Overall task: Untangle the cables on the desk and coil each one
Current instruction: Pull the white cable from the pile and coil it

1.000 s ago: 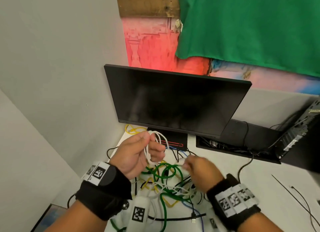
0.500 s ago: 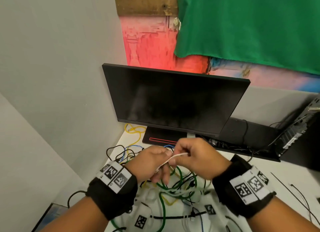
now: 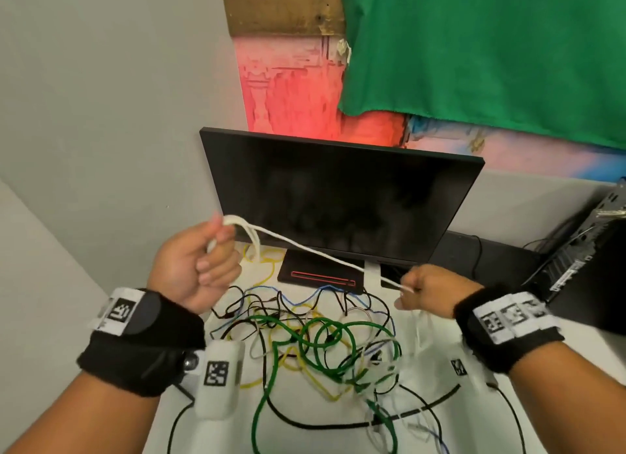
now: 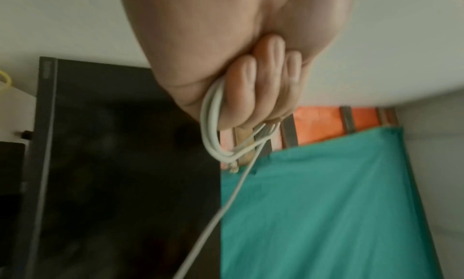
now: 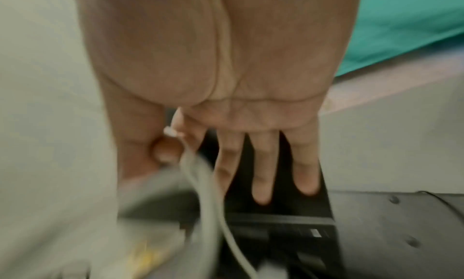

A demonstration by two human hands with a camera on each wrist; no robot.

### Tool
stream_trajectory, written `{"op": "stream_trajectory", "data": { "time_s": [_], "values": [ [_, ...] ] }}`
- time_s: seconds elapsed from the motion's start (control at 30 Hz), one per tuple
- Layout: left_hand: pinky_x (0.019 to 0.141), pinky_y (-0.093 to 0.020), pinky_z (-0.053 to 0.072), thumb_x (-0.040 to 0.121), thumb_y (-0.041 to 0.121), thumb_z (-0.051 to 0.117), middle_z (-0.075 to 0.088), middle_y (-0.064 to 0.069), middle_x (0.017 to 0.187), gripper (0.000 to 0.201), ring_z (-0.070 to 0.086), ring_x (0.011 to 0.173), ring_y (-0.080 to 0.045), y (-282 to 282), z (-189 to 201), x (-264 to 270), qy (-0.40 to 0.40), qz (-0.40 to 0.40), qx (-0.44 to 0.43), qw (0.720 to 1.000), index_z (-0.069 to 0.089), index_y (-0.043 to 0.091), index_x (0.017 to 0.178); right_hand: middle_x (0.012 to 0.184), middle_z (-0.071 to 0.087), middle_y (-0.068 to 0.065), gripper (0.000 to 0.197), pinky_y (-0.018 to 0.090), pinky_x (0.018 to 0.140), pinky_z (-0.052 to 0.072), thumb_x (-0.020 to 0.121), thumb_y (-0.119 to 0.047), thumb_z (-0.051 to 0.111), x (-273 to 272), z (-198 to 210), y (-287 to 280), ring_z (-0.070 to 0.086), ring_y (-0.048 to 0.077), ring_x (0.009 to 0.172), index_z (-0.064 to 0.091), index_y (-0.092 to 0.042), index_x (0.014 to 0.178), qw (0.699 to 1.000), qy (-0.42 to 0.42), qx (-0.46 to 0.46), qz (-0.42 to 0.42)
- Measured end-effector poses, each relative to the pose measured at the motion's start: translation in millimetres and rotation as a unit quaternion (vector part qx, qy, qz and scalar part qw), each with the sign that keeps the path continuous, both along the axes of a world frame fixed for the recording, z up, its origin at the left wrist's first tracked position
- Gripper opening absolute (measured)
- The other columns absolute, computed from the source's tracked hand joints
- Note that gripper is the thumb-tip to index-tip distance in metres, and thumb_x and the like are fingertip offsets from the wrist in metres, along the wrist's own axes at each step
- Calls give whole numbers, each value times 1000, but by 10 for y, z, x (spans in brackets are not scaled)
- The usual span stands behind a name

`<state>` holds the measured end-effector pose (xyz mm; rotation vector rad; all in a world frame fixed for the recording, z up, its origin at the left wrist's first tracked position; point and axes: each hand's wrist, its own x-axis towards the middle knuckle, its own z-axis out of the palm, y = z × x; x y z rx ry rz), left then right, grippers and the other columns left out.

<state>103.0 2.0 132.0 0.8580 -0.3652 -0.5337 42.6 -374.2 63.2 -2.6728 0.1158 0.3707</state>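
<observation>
Having drawn apart since a moment before, the left hand point(image 3: 193, 270) gripped coiled loops of thin white cable point(image 3: 305, 250) while the right hand point(image 3: 430, 291) pinched its taut free end, above the tangled cables point(image 3: 321, 345) on the table point(image 3: 559, 403), suggesting another wrap.
</observation>
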Motion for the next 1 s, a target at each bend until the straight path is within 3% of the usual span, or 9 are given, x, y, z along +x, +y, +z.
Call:
{"op": "stream_trajectory", "data": {
  "time_s": [0.1, 0.27, 0.4, 0.47, 0.6, 0.7, 0.77, 0.87, 1.0],
  "values": [
    [33, -19, 20, 93, 35, 47, 17, 7, 40, 32, 13, 32, -8, 60, 62, 67, -4, 23, -2, 1000, 56, 17, 67, 89, 59, 1, 39, 36, 83, 52, 92, -56, 56, -96, -392, 162, 62, 23, 91, 56, -23, 70, 993, 37, -111, -25],
    [34, -17, 23, 96, 33, 46, 30, 7, 39, 34, 24, 29, -6, -203, -126, -70, 8, 21, 83, 996, 55, 13, 70, 145, 43, -5, 80, 37, 105, 43, 73, -72, 66, -133, -449, 343, 49, 18, 128, 46, -34, 140, 996, 51, -47, -62],
    [34, -18, 24, 96, 34, 48, 32, 6, 40, 34, 27, 30, -6, -355, -203, -112, 30, 17, 75, 997, 56, 12, 72, 120, 62, -24, 34, 28, 95, 43, 77, -56, 72, -92, -188, 692, 56, -2, 113, 62, -51, 109, 973, -87, 210, -28],
    [34, -18, 23, 98, 34, 45, 33, 7, 39, 35, 27, 29, -5, -364, -173, -105, 52, 15, 49, 997, 55, 13, 71, 95, 73, -17, 2, 28, 88, 48, 87, -40, 71, -109, -185, 831, 65, -3, 92, 71, -41, 88, 958, -93, 272, -15],
    [35, -20, 21, 98, 36, 43, 34, 8, 38, 36, 29, 29, -5, -228, -132, -81, 81, 34, 13, 996, 55, 15, 72, 76, 73, 0, 18, 28, 71, 50, 88, -15, 72, -139, -277, 722, 70, 13, 72, 68, -30, 80, 901, -195, 370, -117],
    [37, -21, 25, 96, 37, 44, 37, 4, 40, 34, 32, 31, -8, -247, -187, -155, 70, 50, 51, 995, 55, 14, 74, 71, 68, 0, 18, 29, 62, 51, 92, -19, 67, -93, -289, 645, 66, 19, 69, 61, -28, 77, 874, -309, 303, -220],
    [39, -22, 36, 94, 36, 46, 46, -1, 43, 31, 41, 34, -13, -337, -213, -224, 51, 66, 54, 995, 54, 11, 78, 74, 64, -5, 18, 30, 64, 51, 97, -29, 57, -52, -238, 773, 64, 17, 73, 56, -30, 80, 918, -281, 189, -205],
    [48, -29, 51, 92, 34, 49, 63, -15, 60, 31, 62, 49, -26, -497, -235, -283, -4, 91, 79, 993, 60, 7, 82, 76, 59, -7, 22, 30, 68, 50, 103, -39, 43, -93, -219, 1073, 58, 10, 72, 55, -24, 92, 988, -147, 33, -38],
    [64, -29, 57, 101, 27, 42, 74, -17, 76, 30, 72, 73, -28, -713, -300, -322, -144, 99, 239, 955, 56, 5, 86, 68, 51, -12, 29, 31, 64, 42, 101, -47, 39, -257, -88, 1396, 47, 3, 63, 50, -28, 81, 975, -124, 62, 173]
  ]
}}
